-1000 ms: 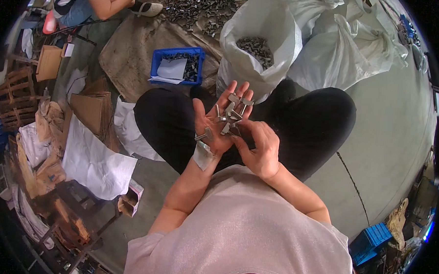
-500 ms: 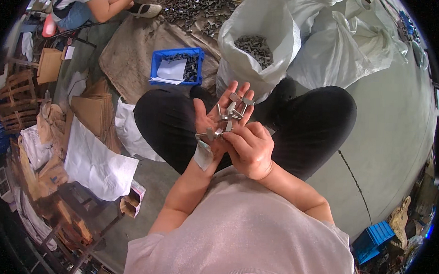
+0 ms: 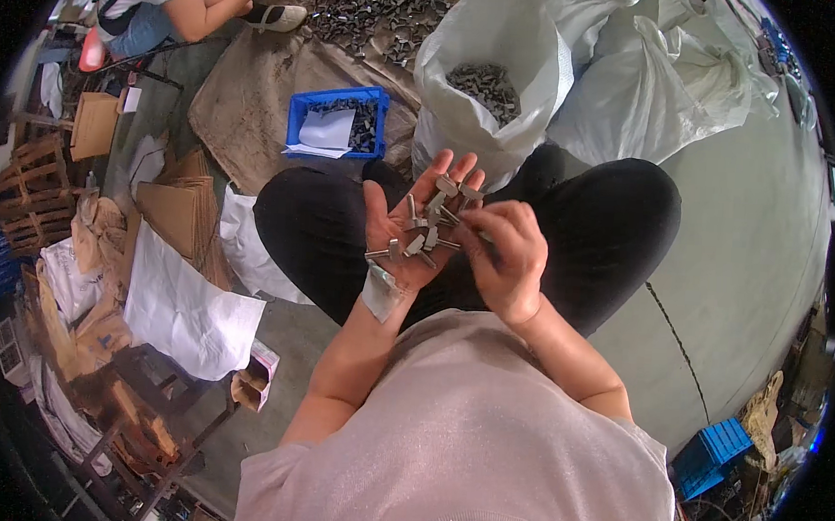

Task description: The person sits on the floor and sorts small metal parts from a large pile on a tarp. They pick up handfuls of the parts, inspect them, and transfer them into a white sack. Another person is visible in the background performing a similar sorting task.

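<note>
My left hand [image 3: 416,242] lies palm up, fingers stretched out, bearing several small silvery T-shaped metal bolts [image 3: 432,237]. They lie loosely at different angles across the palm and onto the fingers. A pale patch or wrap [image 3: 381,294] covers part of the left wrist. My right hand [image 3: 508,260] comes in from the right, fingers bent. Its thumb and forefinger tips meet at the shank end of one T-bolt [image 3: 450,215] near the left fingers. Both hands are above my crossed legs, in dark trousers.
A blue crate [image 3: 382,133] of dark metal pieces, with white paper, stands ahead on brown cloth [image 3: 247,113]. An open white sack [image 3: 434,84] holds more pieces. A person [image 3: 191,8] sits far left. Cardboard [image 3: 172,217] lies left; a blue basket [image 3: 710,455] stands lower right.
My right hand has moved from the heel of the left palm, forward and right, to the left fingers. The bolts in the palm have shifted and lie more spread out.
</note>
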A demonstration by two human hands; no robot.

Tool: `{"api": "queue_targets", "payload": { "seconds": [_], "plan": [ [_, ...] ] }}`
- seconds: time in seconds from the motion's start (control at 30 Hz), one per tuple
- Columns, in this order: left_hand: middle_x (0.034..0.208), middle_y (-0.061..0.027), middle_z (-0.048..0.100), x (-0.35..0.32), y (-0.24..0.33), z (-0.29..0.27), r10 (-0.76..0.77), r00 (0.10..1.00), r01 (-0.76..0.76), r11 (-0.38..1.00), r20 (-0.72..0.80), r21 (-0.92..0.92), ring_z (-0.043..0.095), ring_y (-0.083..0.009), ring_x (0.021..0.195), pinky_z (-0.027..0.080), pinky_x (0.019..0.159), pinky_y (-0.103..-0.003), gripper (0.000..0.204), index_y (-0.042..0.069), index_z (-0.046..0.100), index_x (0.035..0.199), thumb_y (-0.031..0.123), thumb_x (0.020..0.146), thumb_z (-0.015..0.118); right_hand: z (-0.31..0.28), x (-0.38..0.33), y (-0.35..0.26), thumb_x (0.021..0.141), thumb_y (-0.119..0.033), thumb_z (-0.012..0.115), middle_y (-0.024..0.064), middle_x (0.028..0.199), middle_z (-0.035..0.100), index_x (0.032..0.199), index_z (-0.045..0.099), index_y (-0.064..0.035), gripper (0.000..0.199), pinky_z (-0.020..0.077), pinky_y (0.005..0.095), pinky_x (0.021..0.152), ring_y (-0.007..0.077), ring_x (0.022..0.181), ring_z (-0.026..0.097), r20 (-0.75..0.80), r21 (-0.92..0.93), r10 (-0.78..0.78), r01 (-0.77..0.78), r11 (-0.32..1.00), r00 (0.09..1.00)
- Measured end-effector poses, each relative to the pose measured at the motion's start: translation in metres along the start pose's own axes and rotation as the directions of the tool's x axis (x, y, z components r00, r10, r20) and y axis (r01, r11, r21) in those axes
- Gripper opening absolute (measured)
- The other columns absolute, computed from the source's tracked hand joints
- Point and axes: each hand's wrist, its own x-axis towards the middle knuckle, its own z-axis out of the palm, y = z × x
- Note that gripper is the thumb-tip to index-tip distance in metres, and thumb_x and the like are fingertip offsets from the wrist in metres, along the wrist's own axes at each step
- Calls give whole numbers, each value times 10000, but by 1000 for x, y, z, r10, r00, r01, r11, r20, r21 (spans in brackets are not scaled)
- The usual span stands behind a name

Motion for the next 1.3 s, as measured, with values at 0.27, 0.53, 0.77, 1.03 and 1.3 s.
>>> {"api": "queue_targets", "payload": {
  "seconds": [0.27, 0.53, 0.77, 1.03, 1.3],
  "plan": [
    [1423, -232, 335, -5, 2, -5, -158, 984, 172, 964, 83, -200, 403, -356, 1282, 300, 1085, -499, 914, -5, 232, 1428, 675, 844, 410, -13, 28, 12, 728, -78, 712, 85, 853, 601, 882, 689, -82, 156, 459, 350, 684, 270, 792, 556, -35, -59, 135, -137, 989, 990],
    [1381, -224, 399, -13, 3, -1, -248, 965, 261, 941, 87, -217, 424, -317, 1275, 320, 1079, -474, 1035, -24, 169, 1436, 748, 789, 411, -20, 31, 18, 744, -84, 700, 127, 1046, 590, 1014, 689, -107, 272, 468, 378, 815, 293, 963, 539, 218, 121, 47, -74, 990, 975],
    [1506, -214, 140, -16, 5, 22, -183, 983, 183, 982, 6, -52, 188, -321, 1394, 361, 1055, -443, 1026, 18, 139, 1457, 751, 788, 399, -32, 6, 3, 638, -149, 775, 63, 822, 565, 826, 642, -94, 237, 439, 357, 662, 259, 765, 530, 97, 30, -82, 79, 996, 992],
    [1521, -202, 95, -22, 4, 20, -112, 994, 112, 994, -15, 5, 146, -335, 1403, 379, 1042, -423, 1041, 30, 166, 1458, 786, 767, 353, -6, -10, 1, 624, -122, 766, 51, 786, 578, 823, 614, -73, 256, 435, 356, 607, 247, 719, 533, 85, -62, -84, 90, 994, 993],
    [1522, -185, 124, -29, 4, 27, -52, 991, 59, 997, -120, 54, 140, -326, 1407, 397, 1027, -411, 1044, 30, 178, 1456, 798, 765, 329, 3, -13, -4, 635, -71, 754, 55, 759, 594, 797, 619, -64, 211, 433, 342, 597, 247, 685, 545, 94, 42, 10, -14, 999, 996]
  ]
}}
